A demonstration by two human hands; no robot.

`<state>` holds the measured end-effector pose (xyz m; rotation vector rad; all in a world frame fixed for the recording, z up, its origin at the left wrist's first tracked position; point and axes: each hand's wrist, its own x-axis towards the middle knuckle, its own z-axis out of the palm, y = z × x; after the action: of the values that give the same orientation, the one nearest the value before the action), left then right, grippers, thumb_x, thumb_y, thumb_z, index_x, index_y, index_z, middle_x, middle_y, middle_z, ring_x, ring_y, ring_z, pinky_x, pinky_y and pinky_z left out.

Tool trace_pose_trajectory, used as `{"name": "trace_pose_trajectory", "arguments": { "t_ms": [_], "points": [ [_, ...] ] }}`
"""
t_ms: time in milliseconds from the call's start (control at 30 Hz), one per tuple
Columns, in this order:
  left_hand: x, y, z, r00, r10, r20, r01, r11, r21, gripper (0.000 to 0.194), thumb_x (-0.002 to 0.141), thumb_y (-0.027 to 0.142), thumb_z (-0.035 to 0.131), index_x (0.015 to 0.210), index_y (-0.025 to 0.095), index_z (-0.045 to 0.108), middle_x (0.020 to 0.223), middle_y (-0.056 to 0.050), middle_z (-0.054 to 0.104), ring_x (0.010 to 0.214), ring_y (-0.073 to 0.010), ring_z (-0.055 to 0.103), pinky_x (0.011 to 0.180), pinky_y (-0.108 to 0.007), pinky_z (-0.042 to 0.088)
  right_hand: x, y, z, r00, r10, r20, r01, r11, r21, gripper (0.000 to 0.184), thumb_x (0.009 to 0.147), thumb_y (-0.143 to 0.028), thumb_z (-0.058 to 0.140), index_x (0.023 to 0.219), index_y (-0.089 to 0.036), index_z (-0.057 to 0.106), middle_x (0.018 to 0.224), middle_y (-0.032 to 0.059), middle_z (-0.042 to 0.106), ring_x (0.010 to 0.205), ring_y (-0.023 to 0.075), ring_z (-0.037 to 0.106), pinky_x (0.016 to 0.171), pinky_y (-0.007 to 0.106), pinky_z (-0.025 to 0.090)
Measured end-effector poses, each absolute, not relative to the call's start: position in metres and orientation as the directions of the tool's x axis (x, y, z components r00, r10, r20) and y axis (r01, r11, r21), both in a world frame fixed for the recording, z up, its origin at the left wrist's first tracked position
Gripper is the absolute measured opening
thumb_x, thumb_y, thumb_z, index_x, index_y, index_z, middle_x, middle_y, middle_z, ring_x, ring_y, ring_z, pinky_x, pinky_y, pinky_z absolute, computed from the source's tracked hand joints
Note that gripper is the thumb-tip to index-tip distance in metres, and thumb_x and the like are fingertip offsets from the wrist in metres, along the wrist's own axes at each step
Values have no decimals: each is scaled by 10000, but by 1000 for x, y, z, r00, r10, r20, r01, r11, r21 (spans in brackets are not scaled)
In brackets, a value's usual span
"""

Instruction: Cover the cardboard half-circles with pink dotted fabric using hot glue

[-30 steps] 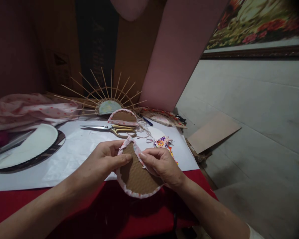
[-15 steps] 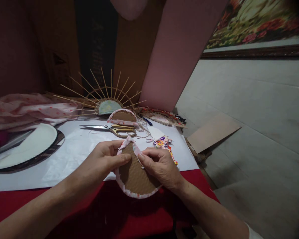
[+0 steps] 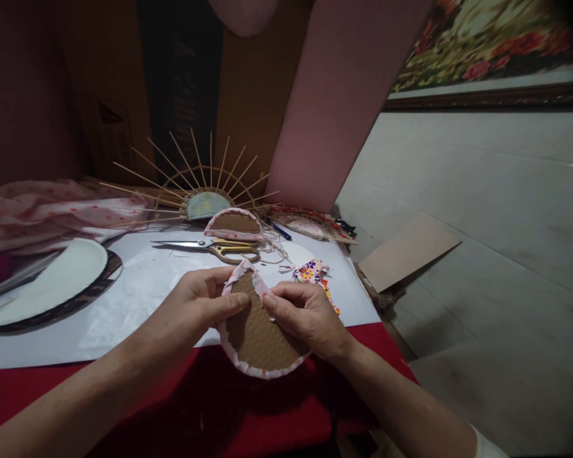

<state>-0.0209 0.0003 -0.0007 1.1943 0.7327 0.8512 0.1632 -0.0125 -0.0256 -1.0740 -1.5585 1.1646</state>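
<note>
Between my hands, above the table's front edge, is a half-round piece of brown cardboard (image 3: 262,337) with pink-and-white fabric folded over its rim. My left hand (image 3: 205,302) pinches its upper left side, thumb on the cardboard face and fingers behind. My right hand (image 3: 305,315) is closed on the straight edge, its thumb pressing the folded fabric strip down. A second fabric-edged cardboard half-round (image 3: 233,222) lies farther back. Just in front of it are gold-handled scissors (image 3: 229,249), their blades pointing left. Scraps of flowered fabric (image 3: 312,272) lie beyond my right hand.
A half-round frame of thin sticks (image 3: 207,184) stands at the back, beside a woven fan shape (image 3: 310,224). Crumpled pink fabric (image 3: 62,207) and a cut white plate (image 3: 52,280) are at left. White paper (image 3: 134,305) covers part of the red cloth (image 3: 195,407).
Both hands keep the same grip on the cardboard half-round, with only a slight shift of the right thumb along the fabric edge. The view has drifted a little.
</note>
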Motion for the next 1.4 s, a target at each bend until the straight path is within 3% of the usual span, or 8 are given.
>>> {"name": "trace_pose_trajectory", "arguments": {
  "t_ms": [167, 367, 600, 700, 833, 1033, 1233, 1400],
  "points": [
    [-22, 0, -2, 488, 871, -44, -165, 141, 976, 280, 757, 234, 698, 1031, 179, 716, 924, -73, 746, 819, -230, 677, 731, -310, 512, 167, -12, -22, -254, 945, 208, 122, 244, -962, 411, 858, -433, 558, 542, -171, 565, 543, -25, 419, 541, 109, 379, 525, 249, 317],
    [-21, 0, 0, 484, 874, -40, -179, 144, 973, 278, 745, 235, 709, 1019, 185, 723, 904, -67, 751, 800, -219, 678, 729, -300, 513, 169, -13, -19, -248, 961, 125, 28, 136, -990, 285, 819, -377, 569, 838, -152, 743, 716, 31, 601, 638, 142, 495, 610, 271, 387],
    [-20, -1, 2, 474, 880, -44, -183, 146, 972, 297, 739, 246, 714, 1023, 156, 717, 897, -87, 751, 784, -237, 683, 702, -314, 517, 172, -12, -22, -271, 952, 142, 28, 155, -988, 271, 790, -360, 661, 990, -192, 735, 960, 67, 657, 877, 193, 591, 762, 300, 443],
    [-19, 0, 2, 475, 880, -32, -182, 134, 974, 285, 736, 239, 722, 1011, 163, 721, 884, -74, 754, 778, -221, 682, 713, -299, 516, 168, -10, -24, -233, 961, 147, 80, 170, -982, 265, 814, -395, 629, 893, -162, 728, 828, 48, 643, 748, 160, 574, 670, 272, 436],
    [-17, -1, -1, 497, 868, -2, -209, 122, 970, 241, 739, 211, 725, 979, 192, 732, 864, -38, 751, 771, -186, 675, 715, -261, 516, 162, -10, -26, -219, 965, 146, 155, 182, -971, 303, 813, -421, 624, 674, -153, 633, 610, -15, 524, 552, 95, 431, 505, 222, 329],
    [-19, -3, 0, 543, 840, -24, -217, 168, 962, 227, 783, 197, 684, 1006, 203, 725, 844, -29, 745, 756, -172, 672, 701, -247, 519, 166, -12, -21, -294, 956, -2, 10, 1, -1000, 314, 751, -453, 682, 671, -165, 587, 539, -49, 471, 452, 66, 331, 434, 214, 234],
    [-18, -5, 0, 563, 826, -25, -224, 182, 957, 232, 778, 199, 691, 1006, 207, 729, 848, -33, 744, 770, -180, 674, 715, -256, 522, 163, -12, -13, -249, 966, 75, 71, 96, -993, 429, 793, -524, 609, 550, -176, 545, 463, -46, 442, 436, 81, 357, 441, 234, 268],
    [-14, -5, -3, 566, 823, -47, -193, 187, 963, 282, 779, 212, 691, 1059, 219, 713, 892, -42, 744, 808, -203, 678, 732, -278, 524, 156, -12, -19, -215, 976, 43, 31, 51, -998, 394, 790, -492, 638, 572, -183, 527, 460, -61, 455, 406, 70, 361, 412, 214, 302]
  ]
}}
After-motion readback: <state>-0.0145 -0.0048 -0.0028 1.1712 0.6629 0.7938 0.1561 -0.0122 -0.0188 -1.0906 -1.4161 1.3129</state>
